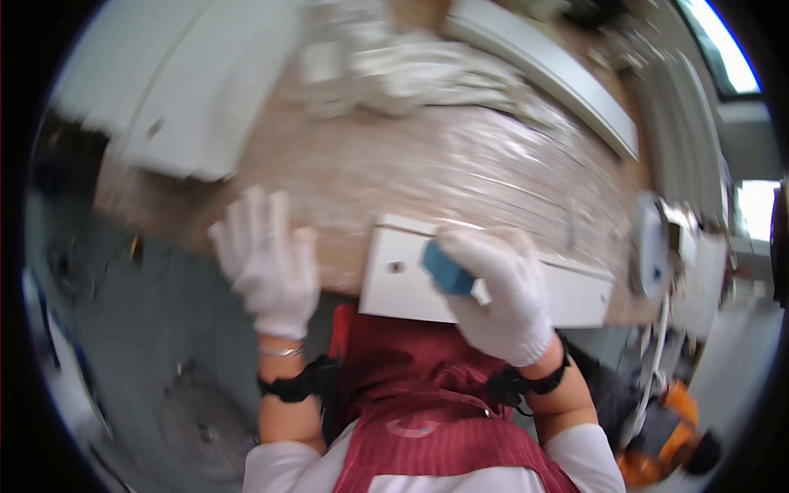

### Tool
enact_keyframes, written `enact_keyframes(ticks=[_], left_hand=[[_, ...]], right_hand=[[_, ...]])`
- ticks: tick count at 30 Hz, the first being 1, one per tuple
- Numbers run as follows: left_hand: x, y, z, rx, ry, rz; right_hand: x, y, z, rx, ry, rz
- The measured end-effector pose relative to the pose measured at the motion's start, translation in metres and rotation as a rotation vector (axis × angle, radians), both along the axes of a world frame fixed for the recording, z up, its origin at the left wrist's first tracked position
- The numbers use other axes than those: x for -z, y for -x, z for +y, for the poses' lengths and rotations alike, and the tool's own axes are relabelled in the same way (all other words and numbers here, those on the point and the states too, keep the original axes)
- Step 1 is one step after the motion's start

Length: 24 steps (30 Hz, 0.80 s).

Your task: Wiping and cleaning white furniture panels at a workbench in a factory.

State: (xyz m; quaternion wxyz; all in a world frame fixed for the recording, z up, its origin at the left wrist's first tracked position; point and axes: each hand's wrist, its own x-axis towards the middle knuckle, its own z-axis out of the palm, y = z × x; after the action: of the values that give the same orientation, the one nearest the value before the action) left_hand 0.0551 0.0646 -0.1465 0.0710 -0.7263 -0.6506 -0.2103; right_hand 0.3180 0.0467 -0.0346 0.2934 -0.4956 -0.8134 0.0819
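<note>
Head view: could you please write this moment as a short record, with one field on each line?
left hand: white-gloved hand, open, fingers spread, holding nothing; contact with table unclear
right hand: white-gloved hand, gripping a blue block
panel: narrow white panel at the table's near edge, partly hidden by the right hand
table: brown table with clear film
far side: crumpled white material
lower right: another person in orange
image: blurred

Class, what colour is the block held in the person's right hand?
The block is blue, seen best in the head view.
</note>
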Motion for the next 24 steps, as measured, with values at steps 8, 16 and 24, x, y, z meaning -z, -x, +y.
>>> enact_keyframes(ticks=[8, 16, 24], left_hand=[[0.012, 0.030, -0.001, 0.015, 0.080, 0.185], [0.008, 0.026, 0.004, 0.116, 0.261, 0.018], [-0.023, -0.043, 0.002, 0.308, 0.443, -0.656]], right_hand=[[0.040, -0.106, -0.130, 0.576, 0.080, 0.412], [0.076, -0.218, -0.233, 1.449, -0.203, 0.701], [0.102, -0.250, -0.235, 1.580, -0.240, 0.509]])
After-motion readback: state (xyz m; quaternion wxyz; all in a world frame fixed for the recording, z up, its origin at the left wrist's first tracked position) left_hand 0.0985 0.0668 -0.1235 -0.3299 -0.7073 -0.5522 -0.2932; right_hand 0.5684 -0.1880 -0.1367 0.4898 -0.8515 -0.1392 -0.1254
